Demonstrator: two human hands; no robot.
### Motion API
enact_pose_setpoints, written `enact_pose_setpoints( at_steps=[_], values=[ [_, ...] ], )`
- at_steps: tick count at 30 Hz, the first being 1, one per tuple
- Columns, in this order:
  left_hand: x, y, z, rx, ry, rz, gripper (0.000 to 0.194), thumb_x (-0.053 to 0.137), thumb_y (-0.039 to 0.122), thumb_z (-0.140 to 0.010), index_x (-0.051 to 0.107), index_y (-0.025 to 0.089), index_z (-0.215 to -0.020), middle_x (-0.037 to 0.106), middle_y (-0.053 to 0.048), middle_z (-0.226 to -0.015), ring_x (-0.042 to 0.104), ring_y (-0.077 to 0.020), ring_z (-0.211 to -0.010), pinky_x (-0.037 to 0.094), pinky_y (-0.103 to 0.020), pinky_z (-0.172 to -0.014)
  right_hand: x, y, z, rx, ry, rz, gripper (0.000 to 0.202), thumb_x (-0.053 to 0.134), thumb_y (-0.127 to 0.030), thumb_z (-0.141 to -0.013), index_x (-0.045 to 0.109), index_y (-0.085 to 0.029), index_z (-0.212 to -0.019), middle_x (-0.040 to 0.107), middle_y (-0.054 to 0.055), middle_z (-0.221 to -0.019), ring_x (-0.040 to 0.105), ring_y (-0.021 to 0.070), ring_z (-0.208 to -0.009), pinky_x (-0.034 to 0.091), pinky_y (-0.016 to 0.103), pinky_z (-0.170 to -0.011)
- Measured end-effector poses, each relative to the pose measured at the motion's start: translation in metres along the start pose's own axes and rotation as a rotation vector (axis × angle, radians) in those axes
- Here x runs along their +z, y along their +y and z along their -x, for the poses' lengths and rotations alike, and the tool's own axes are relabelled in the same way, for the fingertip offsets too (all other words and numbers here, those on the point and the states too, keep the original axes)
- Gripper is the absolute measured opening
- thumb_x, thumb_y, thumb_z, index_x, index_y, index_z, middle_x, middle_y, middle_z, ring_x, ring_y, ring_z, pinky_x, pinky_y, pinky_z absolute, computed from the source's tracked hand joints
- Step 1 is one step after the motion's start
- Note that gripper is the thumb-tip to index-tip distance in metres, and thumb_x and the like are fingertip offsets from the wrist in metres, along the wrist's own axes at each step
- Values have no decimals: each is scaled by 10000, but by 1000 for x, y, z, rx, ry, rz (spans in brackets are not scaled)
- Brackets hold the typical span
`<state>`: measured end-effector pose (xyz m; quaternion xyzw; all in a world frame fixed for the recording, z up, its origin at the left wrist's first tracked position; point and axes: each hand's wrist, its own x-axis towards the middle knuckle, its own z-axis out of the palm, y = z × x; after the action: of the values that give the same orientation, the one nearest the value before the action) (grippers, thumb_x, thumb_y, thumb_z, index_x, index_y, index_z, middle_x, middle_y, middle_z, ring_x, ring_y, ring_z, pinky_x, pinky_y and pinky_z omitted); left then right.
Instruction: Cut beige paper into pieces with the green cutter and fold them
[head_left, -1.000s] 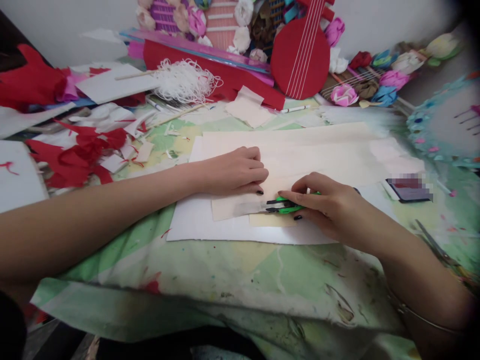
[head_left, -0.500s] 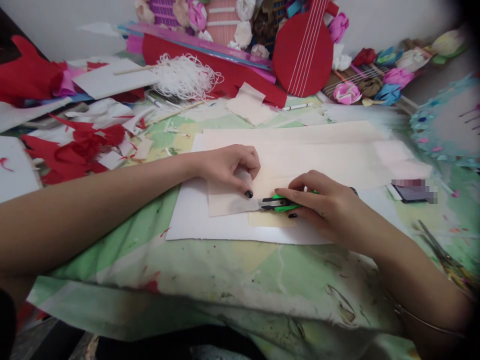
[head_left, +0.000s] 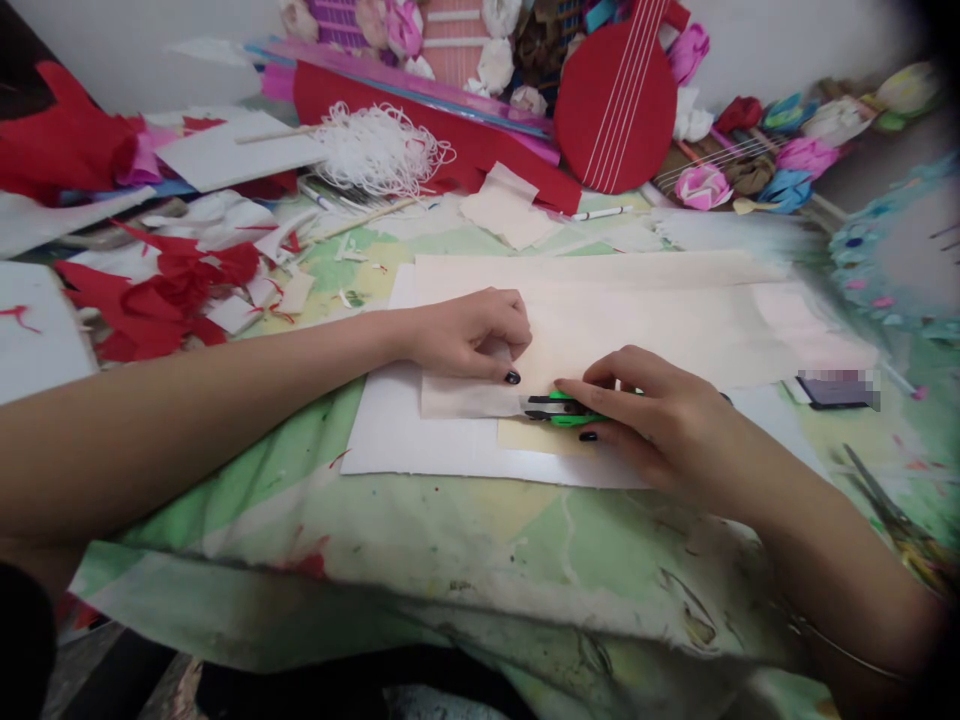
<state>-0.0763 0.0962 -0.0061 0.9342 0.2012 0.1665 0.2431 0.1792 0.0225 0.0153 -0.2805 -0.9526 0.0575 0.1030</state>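
So the right hand (head_left: 652, 410) is gripping a cutter (head_left: 559, 407), the green and black kind, thumb on the near side and fingers curling over the far side. The cutter is lying nearly flat, pointing left, with its front end sitting over the near edge of the cream paper (head_left: 637, 310). The blade tip is looking too blurry to make out.

The left hand (head_left: 472, 335) is resting on that same paper, fingers curling in and thumb sticking out toward the cutter without touching it. Something pale is showing between thumb and fingers, but I can't tell if the hand is pinching the paper or just leaning on it.

The cream paper is lying across a white board (head_left: 420, 440) and running past it on the right. A small yellow piece (head_left: 544, 435) is peeking out just below the cutter, on the board. All of this is sitting on a stained green cloth (head_left: 465, 550).

Around it: red scraps (head_left: 180, 285) are piling up to the left, a tangle of white string (head_left: 382, 150) is lying behind, a red lute shape (head_left: 615, 110) is leaning at the back, and scissors (head_left: 889, 505) are lying near the right forearm.
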Motion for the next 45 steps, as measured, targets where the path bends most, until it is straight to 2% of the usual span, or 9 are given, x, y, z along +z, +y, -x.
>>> enact_pose_setpoints(
  at_steps=[9, 15, 19, 22, 27, 34, 41, 45],
  values=[
    [2, -1, -1, 41, 9, -32, 164, 544, 266, -813, 492, 214, -665, 557, -45, -662, 497, -227, -850, 411, -347, -796, -2, 2, 3, 25, -13, 10, 374, 414, -207, -952, 614, -129, -1259, 619, 146, -1037, 591, 236, -884, 526, 375, -728],
    [6, -1, -3, 6, 105, -104, 207, 519, 316, -861, 466, 208, -693, 523, -29, -667, 483, -199, -771, 401, -337, -759, 1, 23, 6, 56, 70, 125, 380, 387, -157, -943, 632, -169, -1233, 643, 133, -1050, 597, 243, -930, 523, 382, -749],
    [4, 4, -6, 19, 78, -204, 219, 506, 282, -867, 444, 201, -673, 524, -46, -693, 475, -206, -775, 399, -347, -758, 0, 33, 10, 71, 74, 132, 390, 400, -137, -927, 638, -179, -1233, 645, 133, -1060, 594, 263, -970, 522, 402, -775],
    [1, 7, -7, 40, 45, -263, 227, 509, 278, -870, 447, 198, -667, 526, -55, -702, 471, -209, -768, 394, -347, -741, 0, 32, 10, 80, 71, 147, 391, 407, -118, -915, 643, -158, -1224, 645, 135, -1051, 593, 263, -965, 519, 399, -779],
    [3, 5, -3, 48, 79, -285, 160, 524, 262, -837, 488, 190, -698, 551, -78, -766, 478, -222, -798, 396, -367, -761, 0, 25, 8, 68, 65, 148, 406, 406, -96, -898, 636, -150, -1228, 641, 131, -1047, 597, 240, -920, 513, 364, -740],
    [9, 5, -3, 6, 95, -303, 199, 504, 298, -871, 505, 192, -703, 540, -73, -767, 486, -223, -812, 394, -369, -790, 4, 27, 7, 62, 28, 128, 434, 380, -94, -905, 628, -167, -1253, 646, 136, -1060, 598, 256, -954, 516, 390, -769],
    [19, 5, -7, -99, 179, -266, 197, 519, 309, -885, 547, 165, -754, 574, -93, -860, 501, -226, -875, 396, -349, -797, 0, 41, 10, 101, 56, 167, 406, 361, -151, -946, 653, -192, -1226, 649, 124, -1058, 596, 254, -957, 513, 390, -764],
    [21, 7, -8, -159, 212, -209, 196, 532, 307, -876, 540, 159, -747, 576, -80, -840, 500, -215, -855, 395, -334, -777, -8, 52, 19, 133, 31, 164, 394, 395, -138, -925, 666, -191, -1206, 653, 119, -1070, 610, 242, -938, 511, 380, -774]
  ],
)
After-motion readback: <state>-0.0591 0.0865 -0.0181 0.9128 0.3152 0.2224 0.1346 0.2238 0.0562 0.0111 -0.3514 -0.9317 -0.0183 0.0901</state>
